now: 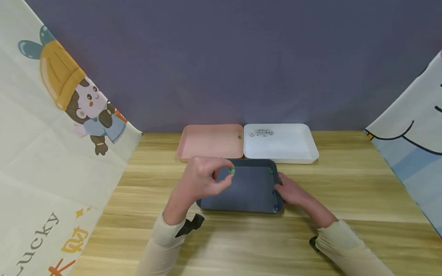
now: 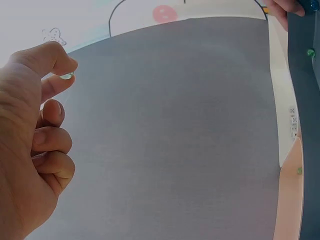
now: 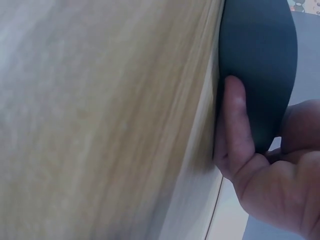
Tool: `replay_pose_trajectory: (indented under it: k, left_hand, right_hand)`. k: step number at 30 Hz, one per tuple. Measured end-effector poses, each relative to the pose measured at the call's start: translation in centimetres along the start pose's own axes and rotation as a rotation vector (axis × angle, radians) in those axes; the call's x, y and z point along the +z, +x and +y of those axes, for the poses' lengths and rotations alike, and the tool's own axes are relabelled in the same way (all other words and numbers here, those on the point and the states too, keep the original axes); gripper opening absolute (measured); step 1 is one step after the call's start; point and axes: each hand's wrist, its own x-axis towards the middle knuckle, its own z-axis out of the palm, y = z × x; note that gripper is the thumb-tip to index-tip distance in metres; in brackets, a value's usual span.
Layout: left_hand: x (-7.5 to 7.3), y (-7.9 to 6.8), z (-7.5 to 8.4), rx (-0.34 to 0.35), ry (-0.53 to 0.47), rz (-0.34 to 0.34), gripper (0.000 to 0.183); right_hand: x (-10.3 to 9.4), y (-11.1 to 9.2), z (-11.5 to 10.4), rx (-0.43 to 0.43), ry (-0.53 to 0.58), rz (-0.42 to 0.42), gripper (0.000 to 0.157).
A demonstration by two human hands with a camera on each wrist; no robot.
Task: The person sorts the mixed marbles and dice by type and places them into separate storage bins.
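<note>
Between thumb and forefinger, my left hand (image 1: pixel 203 176) pinches a small green glass marble (image 1: pixel 232 171), held up over the left part of the dark grey tray (image 1: pixel 238 191). The left wrist view also shows the marble (image 2: pixel 66 76) at the fingertips, with the other fingers curled in. My right hand (image 1: pixel 291 189) grips the tray's right edge, thumb at the rim and fingers along the outer wall (image 3: pixel 257 60). Inside the tray, along its right side, lie a green marble (image 1: pixel 271 171) and several blue or clear ones (image 1: pixel 276 207).
Behind the grey tray stand a pink tray (image 1: pixel 207 143) with one green marble (image 1: pixel 239 137) and a white tray (image 1: pixel 293 147) with several white dice (image 1: pixel 264 132). All rest on a wooden table (image 1: pixel 345 172). A grey backdrop (image 1: pixel 241 65) rises behind, with printed cloths at both sides.
</note>
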Motion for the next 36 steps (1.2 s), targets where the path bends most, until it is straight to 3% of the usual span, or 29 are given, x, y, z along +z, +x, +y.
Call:
replay_pose_trajectory:
  k: [10,20,25,30,36]
  left_hand:
    - [0.4,0.0,-0.7,-0.029,-0.015,0.009,0.009]
    - [1.2,0.8,-3.1,-0.119,-0.102,0.024,0.009]
    - [1.8,1.5,-5.0,-0.158,-0.14,0.012,0.008]
    - [3.0,2.0,-7.8,-0.253,-0.183,-0.012,0.009]
    - [4.7,2.7,-11.4,-0.452,-0.219,-0.104,0.009]
  right_hand:
    - [-0.1,0.0,0.1,0.005,0.009,0.005,0.056]
    - [-0.1,0.0,0.2,-0.006,-0.001,0.008,0.056]
    - [-0.1,0.1,0.2,0.0,-0.031,0.011,0.056]
    - [-0.1,0.2,0.3,0.003,-0.041,0.022,0.056]
    - [-0.2,0.1,0.3,0.002,-0.023,0.016,0.055]
